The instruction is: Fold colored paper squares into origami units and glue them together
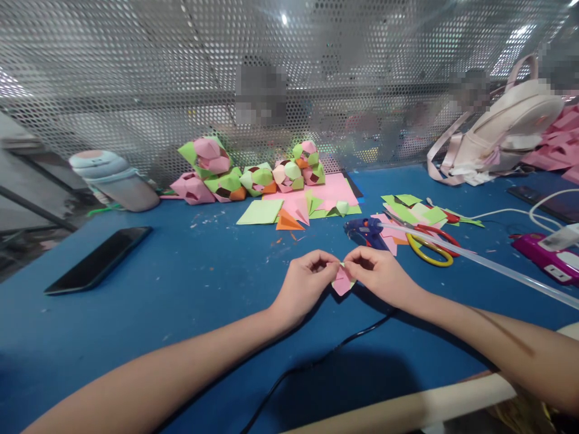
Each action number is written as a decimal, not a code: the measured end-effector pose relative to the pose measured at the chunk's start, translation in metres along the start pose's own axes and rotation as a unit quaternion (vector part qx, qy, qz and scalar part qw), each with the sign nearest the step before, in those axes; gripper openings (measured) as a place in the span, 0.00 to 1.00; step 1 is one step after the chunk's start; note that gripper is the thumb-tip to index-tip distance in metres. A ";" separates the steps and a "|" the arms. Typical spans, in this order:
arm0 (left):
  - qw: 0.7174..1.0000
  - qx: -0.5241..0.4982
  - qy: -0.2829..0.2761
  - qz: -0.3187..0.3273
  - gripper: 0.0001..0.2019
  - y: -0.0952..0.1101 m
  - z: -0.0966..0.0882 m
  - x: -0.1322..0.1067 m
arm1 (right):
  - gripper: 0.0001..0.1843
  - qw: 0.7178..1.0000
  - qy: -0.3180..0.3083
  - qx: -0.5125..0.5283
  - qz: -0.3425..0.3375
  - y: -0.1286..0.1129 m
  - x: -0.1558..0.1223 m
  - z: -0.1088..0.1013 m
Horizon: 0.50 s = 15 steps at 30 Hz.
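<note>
Between my two hands is a small folded paper piece (344, 281), pink with a pale green edge. My left hand (308, 283) pinches its upper left side between thumb and fingers. On the upper right side, my right hand (382, 278) pinches it too. The paper is held just above the blue table, and its top edge is partly hidden by my fingertips. Right behind my right hand lies a blue hot glue gun (365, 228) with a long clear glue stick (488, 270) running out to the right.
Folded paper balls (257, 179) are lined up at the back beside paper sheets (260, 212). Scissors (432, 250) and paper scraps (414, 208) lie right of the glue gun. A phone (99, 259), a cup (118, 181), a purple power strip (545, 256), a backpack (511, 126) and a black cable (325, 360) surround the hands.
</note>
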<state>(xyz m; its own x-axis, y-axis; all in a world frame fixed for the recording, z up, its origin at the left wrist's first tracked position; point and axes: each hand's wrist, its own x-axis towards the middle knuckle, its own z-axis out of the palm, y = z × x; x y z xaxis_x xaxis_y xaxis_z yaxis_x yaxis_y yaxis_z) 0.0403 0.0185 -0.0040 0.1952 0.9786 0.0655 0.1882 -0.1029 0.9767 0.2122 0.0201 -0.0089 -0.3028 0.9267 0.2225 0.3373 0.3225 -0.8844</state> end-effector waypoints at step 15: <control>0.999 0.016 -0.030 0.006 0.07 0.002 0.000 -0.001 | 0.09 0.994 0.029 -0.075 -0.078 0.000 -0.004 0.000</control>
<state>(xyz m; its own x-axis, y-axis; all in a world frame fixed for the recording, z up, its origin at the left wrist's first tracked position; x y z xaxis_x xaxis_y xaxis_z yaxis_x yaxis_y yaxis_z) 0.0408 0.0173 -0.0019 0.2541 0.9650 0.0641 0.2157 -0.1211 0.9689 0.2137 0.0162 -0.0094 -0.3119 0.8715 0.3785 0.4204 0.4838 -0.7676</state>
